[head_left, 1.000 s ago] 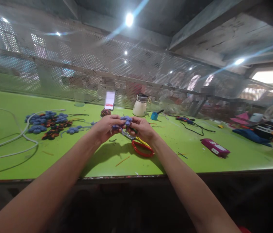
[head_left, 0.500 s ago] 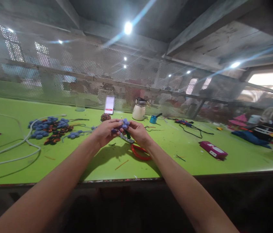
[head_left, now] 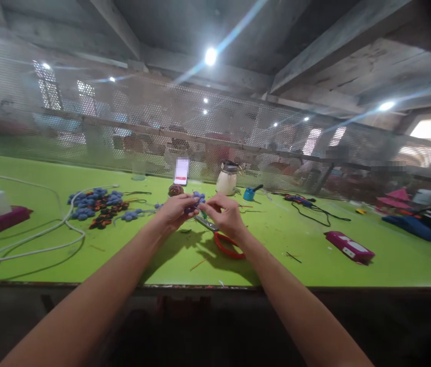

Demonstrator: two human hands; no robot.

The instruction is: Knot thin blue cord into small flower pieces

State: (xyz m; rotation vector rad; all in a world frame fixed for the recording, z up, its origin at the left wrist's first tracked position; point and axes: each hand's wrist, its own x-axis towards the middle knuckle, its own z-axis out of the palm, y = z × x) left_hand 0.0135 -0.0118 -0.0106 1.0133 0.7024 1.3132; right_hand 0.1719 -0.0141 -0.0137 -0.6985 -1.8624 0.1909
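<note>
Between the fingers of my left hand point(head_left: 176, 210) is a small blue-purple crocheted flower point(head_left: 199, 197), partly hidden by those fingers. My right hand point(head_left: 223, 216) pinches at the flower's right edge; what sits in its fingertips is too small to make out. A thin upright tip and a bit of green show by the fingers, unclear in kind. Below the hands, scissors point(head_left: 228, 245) with red handles lie on the green table point(head_left: 123, 265). A dark multicoloured yarn ball point(head_left: 176, 190) rests just behind my left hand.
Crocheted flowers point(head_left: 95, 204) in blue and black-orange lie piled at left, near a white cable point(head_left: 79, 234). Behind stand a phone point(head_left: 181, 171), a cream jug point(head_left: 227, 179) and a blue pot point(head_left: 249, 193). Purple power strips point(head_left: 349, 248) flank both sides; a perforated screen point(head_left: 154, 117) runs along the back.
My right fingertips have shifted from the flower's body to its right edge, with the hand slightly more raised. The view has turned a little left, so more of the left power strip shows.
</note>
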